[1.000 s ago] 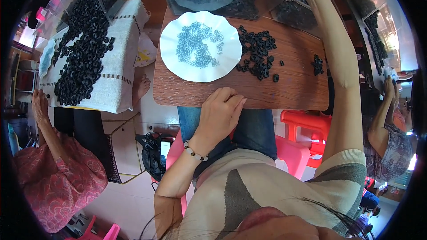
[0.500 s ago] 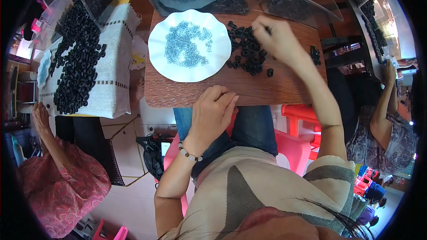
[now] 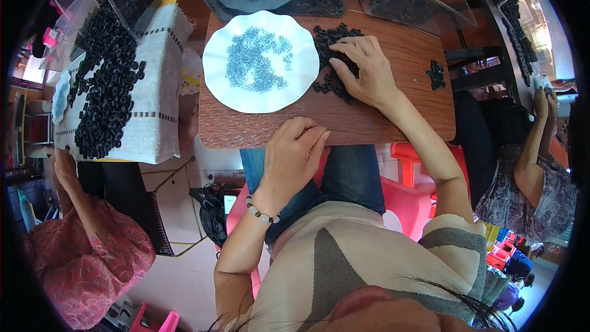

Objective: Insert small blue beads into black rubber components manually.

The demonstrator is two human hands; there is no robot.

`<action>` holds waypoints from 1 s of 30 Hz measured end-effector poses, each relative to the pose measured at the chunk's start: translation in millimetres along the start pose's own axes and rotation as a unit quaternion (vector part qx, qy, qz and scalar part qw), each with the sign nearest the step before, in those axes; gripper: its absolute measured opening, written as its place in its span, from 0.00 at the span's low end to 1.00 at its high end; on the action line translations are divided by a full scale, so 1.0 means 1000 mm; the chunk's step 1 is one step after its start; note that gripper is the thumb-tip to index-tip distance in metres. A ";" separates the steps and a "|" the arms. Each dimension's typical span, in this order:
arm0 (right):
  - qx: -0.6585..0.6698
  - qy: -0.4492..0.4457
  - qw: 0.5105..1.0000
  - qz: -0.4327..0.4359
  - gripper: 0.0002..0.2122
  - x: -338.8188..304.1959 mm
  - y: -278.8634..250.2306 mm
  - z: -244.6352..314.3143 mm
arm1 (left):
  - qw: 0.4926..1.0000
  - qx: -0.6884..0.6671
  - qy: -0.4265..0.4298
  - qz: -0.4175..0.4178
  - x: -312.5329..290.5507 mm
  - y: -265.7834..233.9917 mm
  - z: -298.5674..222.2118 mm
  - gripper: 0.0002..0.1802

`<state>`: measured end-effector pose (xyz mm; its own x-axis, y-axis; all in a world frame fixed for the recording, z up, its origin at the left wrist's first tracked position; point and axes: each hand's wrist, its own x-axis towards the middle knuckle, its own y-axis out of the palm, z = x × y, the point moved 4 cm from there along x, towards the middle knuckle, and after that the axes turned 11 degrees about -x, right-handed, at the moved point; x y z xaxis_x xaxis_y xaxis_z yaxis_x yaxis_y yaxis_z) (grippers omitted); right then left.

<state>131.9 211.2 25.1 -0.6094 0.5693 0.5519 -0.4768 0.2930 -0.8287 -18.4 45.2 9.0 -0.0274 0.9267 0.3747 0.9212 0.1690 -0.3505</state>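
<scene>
Thumb and fingers apart, the right grip arches over a loose pile of black pieces, its fingertips among them; whether a piece is pinched, I cannot tell. That pile lies on the brown table, just right of a wavy-rimmed white plate bearing tiny clear beads. Near the table's right edge sits a small cluster of similar black pieces. At the near edge rests the left grip, loosely curled, its contents hidden, a beaded bracelet around that wrist. Along the far side stands a clear box of black pieces. Leftward, a bigger black heap covers part of a white cloth.
</scene>
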 end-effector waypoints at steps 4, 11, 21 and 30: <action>0.021 -0.006 1.000 0.016 0.14 -0.003 0.001 -0.003 | 1.000 -0.004 0.001 -0.001 0.000 0.000 0.000 0.05; 0.154 0.062 0.985 0.049 0.19 0.002 -0.009 -0.013 | 1.000 0.004 0.008 -0.009 0.001 -0.001 0.000 0.06; 0.394 0.176 0.898 0.089 0.25 0.013 -0.013 -0.051 | 1.000 0.002 -0.001 -0.004 0.002 0.000 -0.001 0.05; 0.426 0.275 0.859 0.065 0.17 -0.021 -0.029 -0.090 | 1.000 0.006 -0.011 0.002 0.002 0.002 -0.003 0.04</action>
<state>215.8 259.9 28.5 -0.4130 0.9003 0.1374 -0.8608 -0.3366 -0.3816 -15.1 46.0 11.5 -0.0328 0.9345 0.3545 0.9167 0.1694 -0.3619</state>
